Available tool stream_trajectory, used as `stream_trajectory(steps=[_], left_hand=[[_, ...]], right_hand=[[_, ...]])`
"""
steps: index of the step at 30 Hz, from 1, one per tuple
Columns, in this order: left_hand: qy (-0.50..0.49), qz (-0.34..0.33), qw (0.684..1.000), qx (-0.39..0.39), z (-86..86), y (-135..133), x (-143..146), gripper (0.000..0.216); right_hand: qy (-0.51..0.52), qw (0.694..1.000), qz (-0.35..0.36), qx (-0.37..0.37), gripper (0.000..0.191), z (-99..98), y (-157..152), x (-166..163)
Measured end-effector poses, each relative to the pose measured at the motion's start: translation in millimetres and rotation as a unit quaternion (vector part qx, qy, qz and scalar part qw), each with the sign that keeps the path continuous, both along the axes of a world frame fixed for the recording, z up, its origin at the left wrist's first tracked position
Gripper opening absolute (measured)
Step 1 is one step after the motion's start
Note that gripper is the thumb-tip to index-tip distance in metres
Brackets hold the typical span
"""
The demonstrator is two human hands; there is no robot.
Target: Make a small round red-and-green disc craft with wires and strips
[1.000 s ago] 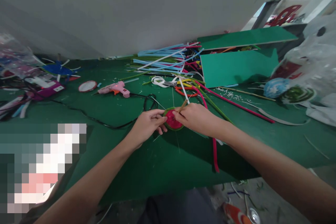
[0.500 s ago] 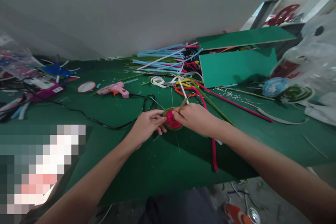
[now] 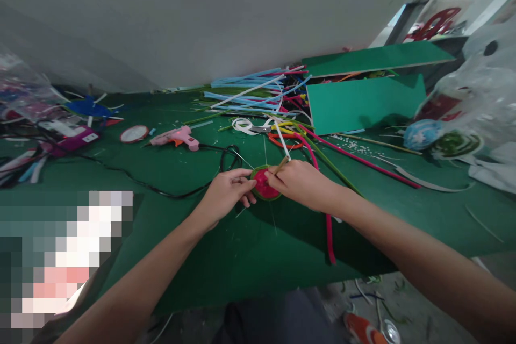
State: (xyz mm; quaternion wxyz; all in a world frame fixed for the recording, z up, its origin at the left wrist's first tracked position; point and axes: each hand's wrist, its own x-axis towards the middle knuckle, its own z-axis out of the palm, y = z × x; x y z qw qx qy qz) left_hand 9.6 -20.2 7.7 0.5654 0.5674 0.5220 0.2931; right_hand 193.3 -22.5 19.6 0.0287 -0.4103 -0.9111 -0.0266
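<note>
Red disc (image 3: 269, 192) with a green rim sits on the green table (image 3: 201, 263), between the two hands; taken as landmark. Its left and upper right edges are partly covered by fingers.

Left hand (image 3: 230, 195): closed in on the disc's left edge, thumb and fingertips against it; lower fingers partly hidden. Right hand (image 3: 297, 180): fingers drawn together, pinching a thin brown stick (image 3: 282, 163) over the disc's upper right. Lower end of stick covered by fingers; contact with disc cannot be told.

Thin pale lines radiate from around the disc, too fine to identify as threads or marks.

Beyond the disc: scissors (image 3: 262, 129), partly lost among strips; farther back, a heap of blue strips (image 3: 242, 98). Left of and beyond the disc: pink glue gun (image 3: 177, 137). Pink strip (image 3: 330, 242), right of and nearer than the disc, runs beneath the right forearm, middle hidden. Far right of the disc: clear plastic bag (image 3: 495, 75), cut off by frame; contents unclear. Far left and nearer than the disc: pixelated patch, unreadable.
</note>
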Motion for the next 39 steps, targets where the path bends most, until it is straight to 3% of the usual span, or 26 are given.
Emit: stream_trajectory(steps=[11, 15, 19, 24, 31, 39], left_hand=[[0.006, -0.003, 1.0, 0.005, 0.1, -1, 1, 0.041], [0.013, -0.004, 1.0, 0.002, 1.5, 0, 0, 0.044], [-0.008, -0.054, 0.998, -0.035, 8.9, 2, -6, 0.05], [-0.046, -0.106, 0.99, -0.082, 15.6, 5, -14, 0.052], [-0.093, -0.009, 0.992, -0.086, 4.7, 9, -13, 0.032], [-0.106, -0.019, 0.992, -0.067, -3.1, 11, -15, 0.034]], right_hand=[[-0.032, 0.999, 0.015, 0.034, 0.024, -4.3, -1, 1], [0.056, 0.998, -0.031, 0.01, 0.029, -6.5, 1, 1], [0.133, 0.985, -0.102, -0.043, 0.043, -1.1, 1, 0], [0.2, 0.97, -0.113, -0.073, 0.042, 8.1, -2, 3], [0.235, 0.962, -0.108, -0.09, 0.038, 14.7, -3, 4], [0.256, 0.961, -0.077, -0.074, 0.035, 9.8, -1, 6]])
